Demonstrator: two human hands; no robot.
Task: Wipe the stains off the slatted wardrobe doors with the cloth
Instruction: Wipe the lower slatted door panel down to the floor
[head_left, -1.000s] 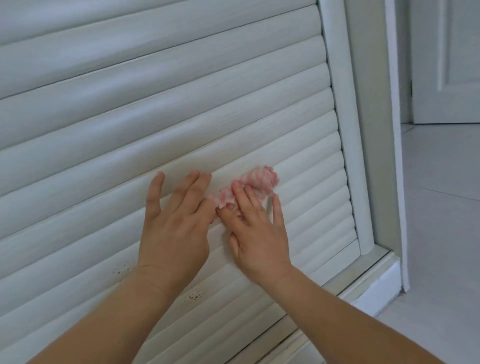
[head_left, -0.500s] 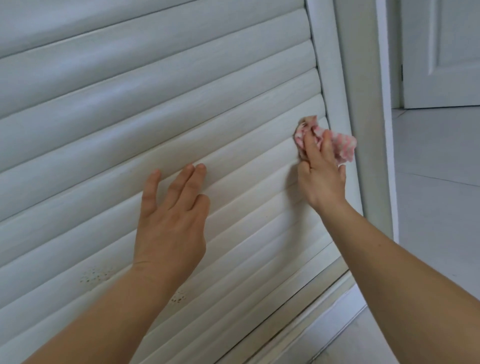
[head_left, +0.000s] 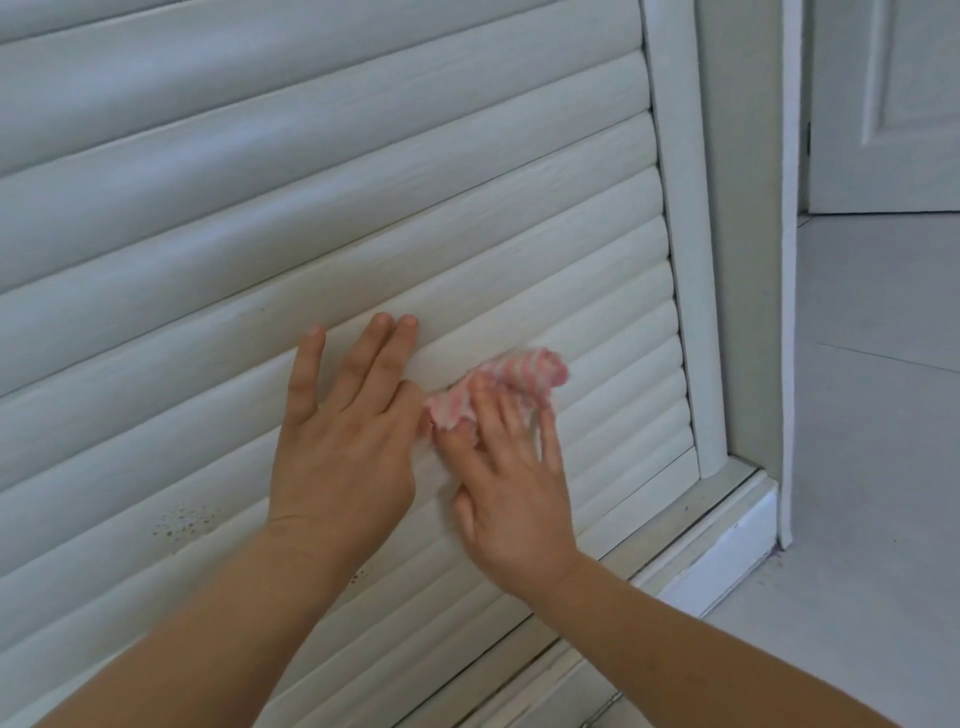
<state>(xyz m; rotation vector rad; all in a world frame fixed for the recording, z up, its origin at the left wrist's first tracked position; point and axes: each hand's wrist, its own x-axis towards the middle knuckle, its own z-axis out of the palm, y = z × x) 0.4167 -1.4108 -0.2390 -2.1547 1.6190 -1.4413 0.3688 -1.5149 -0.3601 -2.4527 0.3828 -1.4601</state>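
Note:
The white slatted wardrobe door (head_left: 311, 208) fills most of the head view. My left hand (head_left: 345, 436) lies flat on the slats with straight fingers. Just to its right, my right hand (head_left: 511, 483) presses a crumpled pink-and-white cloth (head_left: 511, 376) against a slat with extended fingers; the cloth bunches above and beside the fingertips. A patch of small brown speckled stains (head_left: 184, 522) sits on a lower slat left of my left wrist. A few more specks (head_left: 358, 574) peek out beside my left forearm.
The door's white frame post (head_left: 685, 260) runs down on the right, with a white plinth (head_left: 722, 551) below it. Further right are pale floor tiles (head_left: 872, 467) and a white panelled room door (head_left: 893, 104).
My right hand has swept the cloth from the right edge of the door, near the frame post, back down and left to beside my left hand. My left hand has stayed flat on the slats.

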